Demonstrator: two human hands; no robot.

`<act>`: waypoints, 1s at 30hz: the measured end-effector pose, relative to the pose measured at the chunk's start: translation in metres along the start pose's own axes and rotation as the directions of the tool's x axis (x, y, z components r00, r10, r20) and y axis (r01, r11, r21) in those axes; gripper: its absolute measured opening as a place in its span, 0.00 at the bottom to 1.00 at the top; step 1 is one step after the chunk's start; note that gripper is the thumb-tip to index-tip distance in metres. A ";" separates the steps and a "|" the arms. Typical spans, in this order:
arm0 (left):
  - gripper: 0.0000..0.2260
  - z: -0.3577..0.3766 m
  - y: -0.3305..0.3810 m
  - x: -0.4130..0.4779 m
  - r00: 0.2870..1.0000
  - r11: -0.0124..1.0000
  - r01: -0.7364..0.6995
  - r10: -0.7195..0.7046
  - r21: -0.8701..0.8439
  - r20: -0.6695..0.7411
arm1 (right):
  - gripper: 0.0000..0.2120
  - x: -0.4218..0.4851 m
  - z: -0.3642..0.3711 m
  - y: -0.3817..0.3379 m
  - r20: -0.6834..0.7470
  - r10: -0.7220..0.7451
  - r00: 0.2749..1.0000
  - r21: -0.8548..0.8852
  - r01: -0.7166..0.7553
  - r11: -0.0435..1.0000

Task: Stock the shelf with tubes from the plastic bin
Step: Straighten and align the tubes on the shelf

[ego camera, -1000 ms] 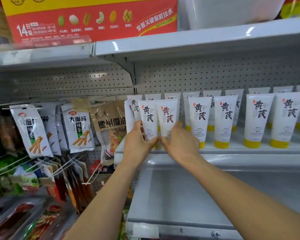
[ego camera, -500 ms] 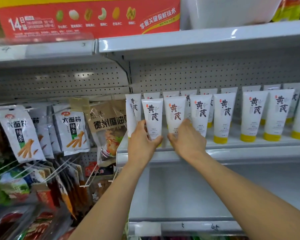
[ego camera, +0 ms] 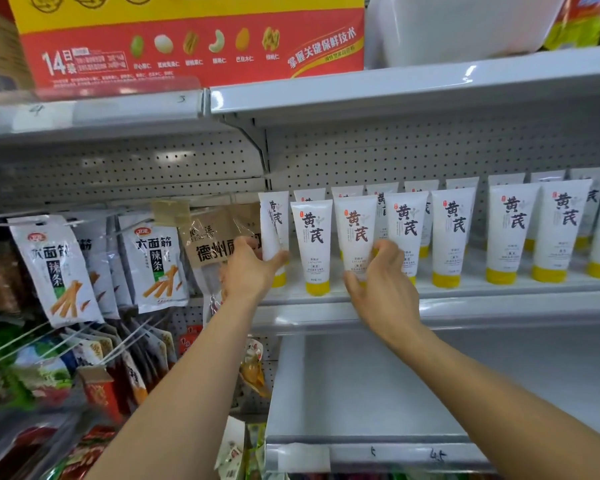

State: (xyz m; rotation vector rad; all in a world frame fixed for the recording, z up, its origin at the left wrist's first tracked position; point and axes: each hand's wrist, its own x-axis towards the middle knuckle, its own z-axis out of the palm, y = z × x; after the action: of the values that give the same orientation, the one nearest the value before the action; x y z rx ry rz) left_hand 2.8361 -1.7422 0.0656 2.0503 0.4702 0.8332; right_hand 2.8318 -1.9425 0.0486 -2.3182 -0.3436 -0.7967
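Observation:
Several white tubes with yellow caps stand cap-down in rows on the grey shelf [ego camera: 465, 289]. My left hand [ego camera: 248, 270] grips the leftmost tube [ego camera: 273, 220], which is turned at an angle at the shelf's left end. My right hand [ego camera: 381, 282] curls round the lower part of the third tube [ego camera: 355, 226] in the front row. Between them a second tube [ego camera: 312, 237] stands free. The plastic bin on the top shelf [ego camera: 458, 26] is white and only its lower part shows.
Snack packets [ego camera: 56, 268] hang on pegs to the left, close to my left hand. A red and yellow box [ego camera: 187, 43] sits on the shelf above. Below the tubes lies a bare grey shelf [ego camera: 395, 393].
My left hand has moved left from the second tube to the leftmost tube. My right hand stays on the third tube, with a wider gap beside it. The camera has shifted slightly.

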 end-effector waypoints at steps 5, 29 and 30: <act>0.16 -0.016 -0.005 0.005 0.982 0.973 0.018 0.026 -0.229 0.187 | 0.14 -0.009 -0.002 -0.007 0.017 -0.129 0.992 -0.013 0.129 0.992; 0.27 -0.022 -0.007 -0.017 0.971 0.983 -0.186 0.184 -0.002 0.154 | 0.09 -0.001 0.014 -0.025 0.078 -0.100 0.992 -0.086 0.106 0.991; 0.27 -0.021 -0.008 -0.017 0.973 0.984 -0.180 0.178 0.001 0.150 | 0.07 -0.001 0.012 -0.023 0.055 -0.090 0.994 -0.063 0.093 0.994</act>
State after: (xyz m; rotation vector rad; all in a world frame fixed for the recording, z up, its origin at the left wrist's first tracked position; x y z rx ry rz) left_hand 2.8091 -1.7359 0.0615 2.1735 0.2113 0.7756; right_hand 2.8261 -1.9171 0.0522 -2.4020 -0.4561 -0.8037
